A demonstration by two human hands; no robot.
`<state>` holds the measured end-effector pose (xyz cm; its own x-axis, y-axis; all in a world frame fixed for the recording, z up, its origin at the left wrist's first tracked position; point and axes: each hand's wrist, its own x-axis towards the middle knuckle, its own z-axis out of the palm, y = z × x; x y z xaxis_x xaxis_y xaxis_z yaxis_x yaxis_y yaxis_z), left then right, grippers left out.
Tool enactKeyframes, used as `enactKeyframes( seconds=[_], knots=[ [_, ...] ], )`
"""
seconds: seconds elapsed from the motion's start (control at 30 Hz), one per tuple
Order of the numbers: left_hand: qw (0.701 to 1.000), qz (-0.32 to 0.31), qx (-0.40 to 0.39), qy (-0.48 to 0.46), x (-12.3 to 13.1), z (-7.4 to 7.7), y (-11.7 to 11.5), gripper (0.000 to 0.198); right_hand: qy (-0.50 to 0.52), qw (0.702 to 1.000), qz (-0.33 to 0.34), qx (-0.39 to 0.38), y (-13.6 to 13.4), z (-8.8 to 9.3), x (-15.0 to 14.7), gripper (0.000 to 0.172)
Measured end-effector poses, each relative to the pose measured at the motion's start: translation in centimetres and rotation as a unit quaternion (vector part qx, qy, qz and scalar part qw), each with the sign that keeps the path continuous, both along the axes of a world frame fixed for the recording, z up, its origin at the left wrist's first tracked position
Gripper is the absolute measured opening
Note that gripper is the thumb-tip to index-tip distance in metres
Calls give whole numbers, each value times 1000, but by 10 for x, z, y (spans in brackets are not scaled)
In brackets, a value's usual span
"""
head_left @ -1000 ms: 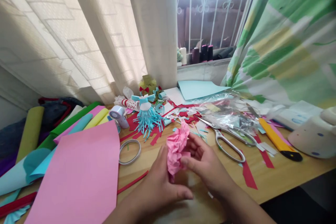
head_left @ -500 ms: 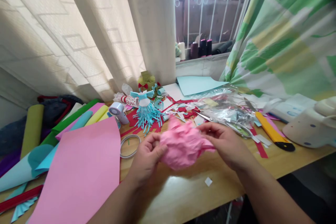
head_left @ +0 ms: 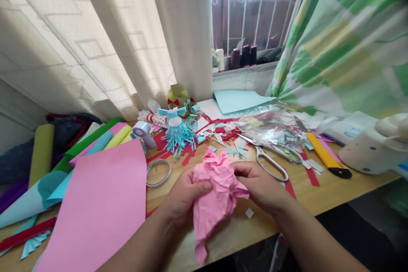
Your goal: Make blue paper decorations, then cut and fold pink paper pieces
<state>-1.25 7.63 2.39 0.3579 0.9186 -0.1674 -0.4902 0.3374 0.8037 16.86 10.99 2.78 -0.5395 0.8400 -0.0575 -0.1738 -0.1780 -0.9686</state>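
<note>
**At the table's near edge, two hands grip crumpled pink paper**

At the near edge of the wooden table, the left hand and right hand hold a sheet of crumpled pink paper between them, with its lower end hanging toward 6 o'clock. The fingers of the left hand are closed over the paper's left side, and those of the right curl firmly onto its right side, neither set opening. A small white paper scrap lies just beyond the right hand at 4 o'clock.

At 9 o'clock, a large flat pink sheet covers the table's left side, with a ring of tape beside it. At 2 o'clock lie open steel scissors, and farther right a yellow utility knife and a white spotted container.

Toward 11 o'clock, a blue paper-fringe figure stands among red scraps, near a tape dispenser. Rolled coloured paper lies at far left. At 12 o'clock, a clear plastic bag and pale blue card rest against the wall, below a barred window with thread spools on its sill, between a cream curtain and a green curtain.
</note>
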Motion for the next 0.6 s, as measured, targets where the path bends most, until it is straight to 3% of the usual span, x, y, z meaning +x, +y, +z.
enactKeyframes(
  seconds=[0.17,0.27,0.43,0.6],
  knots=[
    [979,174,84,57,-14,-5,10,24,-81,990,-112,25,17,-2,27,5],
    [969,200,103,98,-18,-11,14,25,-20,994,-109,2,19,-1,35,7],
    [956,265,98,79,-11,-15,12,27,149,977,-148,-45,6,-7,8,41],
    [954,265,99,99,-7,-16,10,29,39,973,-227,-4,5,-16,-11,39]
  ],
)
